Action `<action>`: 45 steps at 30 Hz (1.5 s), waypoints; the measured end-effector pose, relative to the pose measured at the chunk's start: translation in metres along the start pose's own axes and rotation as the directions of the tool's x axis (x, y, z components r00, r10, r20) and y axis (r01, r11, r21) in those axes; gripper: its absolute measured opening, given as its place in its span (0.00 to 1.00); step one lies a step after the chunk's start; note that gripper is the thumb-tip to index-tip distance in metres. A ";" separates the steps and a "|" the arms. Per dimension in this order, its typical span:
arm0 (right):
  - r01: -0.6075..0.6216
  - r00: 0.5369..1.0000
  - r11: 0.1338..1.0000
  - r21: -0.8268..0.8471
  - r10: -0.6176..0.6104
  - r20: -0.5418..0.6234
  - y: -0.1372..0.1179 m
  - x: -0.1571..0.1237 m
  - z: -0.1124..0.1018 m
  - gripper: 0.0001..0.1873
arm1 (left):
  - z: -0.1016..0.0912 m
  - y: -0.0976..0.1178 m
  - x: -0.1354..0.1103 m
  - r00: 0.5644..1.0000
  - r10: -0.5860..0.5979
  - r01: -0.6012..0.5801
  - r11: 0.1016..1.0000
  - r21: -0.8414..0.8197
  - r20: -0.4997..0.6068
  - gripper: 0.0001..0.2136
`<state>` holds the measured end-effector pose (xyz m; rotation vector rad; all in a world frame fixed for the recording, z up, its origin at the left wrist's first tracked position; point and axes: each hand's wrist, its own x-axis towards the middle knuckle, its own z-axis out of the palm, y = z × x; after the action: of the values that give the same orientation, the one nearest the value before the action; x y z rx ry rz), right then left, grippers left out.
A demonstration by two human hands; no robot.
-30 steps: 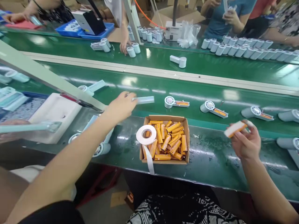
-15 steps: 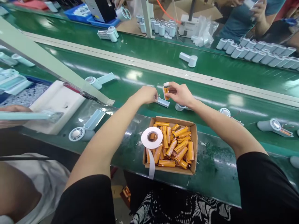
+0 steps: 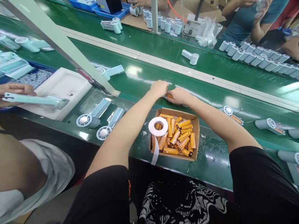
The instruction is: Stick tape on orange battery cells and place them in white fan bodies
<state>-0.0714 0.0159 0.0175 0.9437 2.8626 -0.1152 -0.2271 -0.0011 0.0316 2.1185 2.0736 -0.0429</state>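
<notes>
An orange cell [image 3: 169,96], mostly hidden, is gripped in the fingers of the right hand [image 3: 179,95], low over the green belt [image 3: 205,91]. The left hand [image 3: 159,88] curls just beside it (whether it grips anything, I cannot tell). Nearer the person, a carton [image 3: 197,140] of similar cells stands on the worktop [image 3: 210,166], a white tape roll [image 3: 151,127] on top

Green conveyor belt [image 3: 205,90] under left hand [image 3: 160,88] and right hand [image 3: 177,95]; light-blue fan housings [image 3: 114,71] on it, either side of grip. Nearer than grip, dark-green bench [image 3: 210,165]: cardboard box [image 3: 196,140], two more housings [image 3: 92,120] further left.
</notes>
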 end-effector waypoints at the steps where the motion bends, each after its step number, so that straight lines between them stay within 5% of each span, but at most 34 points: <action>1: 0.002 1.000 1.000 -0.027 -0.002 0.030 -0.005 0.003 -0.001 0.25 | 0.000 0.001 0.002 1.000 -0.018 0.018 1.000 -0.019 0.010 0.14; 5: -0.012 0.995 0.998 -0.056 0.017 0.095 -0.015 0.011 -0.006 0.22 | -0.011 -0.004 -0.025 0.994 0.006 -0.023 0.987 -0.160 -0.105 0.22; 8: -0.020 0.997 1.000 -0.009 0.021 0.074 -0.013 0.010 -0.006 0.19 | -0.020 -0.013 -0.096 0.924 0.309 -0.346 0.926 -0.151 -0.225 0.25; 11: -0.058 0.998 0.998 0.038 0.058 0.001 -0.011 -0.001 -0.007 0.17 | -0.019 -0.022 -0.180 0.857 0.510 -0.515 0.853 -0.087 -0.076 0.26; 14: -0.090 0.978 0.982 0.166 0.119 -0.170 -0.013 -0.030 -0.016 0.17 | -0.011 -0.027 -0.229 0.847 0.531 -0.531 0.847 0.017 -0.009 0.27; 17: 0.007 0.954 0.906 0.423 0.121 -0.274 -0.026 -0.084 -0.028 0.15 | -0.002 -0.024 -0.247 0.820 0.549 -0.541 0.835 0.096 -0.159 0.18; 19: 0.103 0.970 0.736 0.669 0.076 -0.232 -0.044 -0.128 -0.029 0.17 | 0.001 -0.015 -0.258 0.784 0.516 -0.508 0.853 0.120 -0.345 0.14; 21: 0.142 0.989 0.442 0.886 -0.033 -0.142 -0.073 -0.170 -0.021 0.25 | 0.003 -0.001 -0.273 0.732 0.455 -0.466 0.877 0.115 -0.507 0.13; 24: 0.012 0.987 0.039 0.999 -0.163 -0.006 -0.124 -0.219 0.003 0.32 | 0.009 0.017 -0.297 0.649 0.460 -0.502 0.858 0.114 -0.605 0.13; 26: -0.102 0.976 -0.056 0.993 -0.200 0.089 -0.154 -0.242 0.018 0.30 | 0.013 0.022 -0.308 0.614 0.480 -0.536 0.836 0.115 -0.627 0.13; 28: -0.147 0.948 0.011 0.989 -0.285 0.144 -0.170 -0.255 0.027 0.28 | 0.017 0.021 -0.316 0.609 0.440 -0.519 0.850 0.088 -0.660 0.14; 31: 0.055 0.929 0.358 0.932 -0.361 0.084 -0.159 -0.252 0.027 0.20 | 0.025 0.014 -0.323 0.615 0.336 -0.454 0.891 0.028 -0.714 0.17; 34: 0.150 0.987 0.740 0.656 -0.072 -0.145 -0.111 -0.218 0.018 0.14 | 0.036 0.014 -0.327 0.627 0.315 -0.447 0.895 0.003 -0.712 0.17; 37: 0.002 0.984 0.922 0.387 0.067 -0.165 -0.059 -0.175 0.010 0.12 | 0.048 0.023 -0.326 0.671 0.341 -0.448 0.894 0.006 -0.659 0.13; 40: -0.029 0.999 0.948 0.315 0.041 -0.030 -0.030 -0.157 0.007 0.09 | 0.054 0.032 -0.324 0.704 0.333 -0.413 0.910 0.019 -0.627 0.10; 42: -0.049 0.984 0.859 0.510 0.129 -0.123 -0.027 -0.164 0.006 0.15 | 0.056 0.035 -0.324 0.714 0.330 -0.388 0.920 0.042 -0.618 0.10; 45: 0.110 0.930 0.418 0.902 0.276 -0.242 -0.040 -0.192 0.005 0.28 | 0.057 0.038 -0.324 0.722 0.355 -0.372 0.923 0.100 -0.594 0.12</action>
<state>0.0586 -0.1290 0.0415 1.3390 2.9255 -1.8646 -0.1926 -0.3300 0.0263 2.7397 1.8328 0.8188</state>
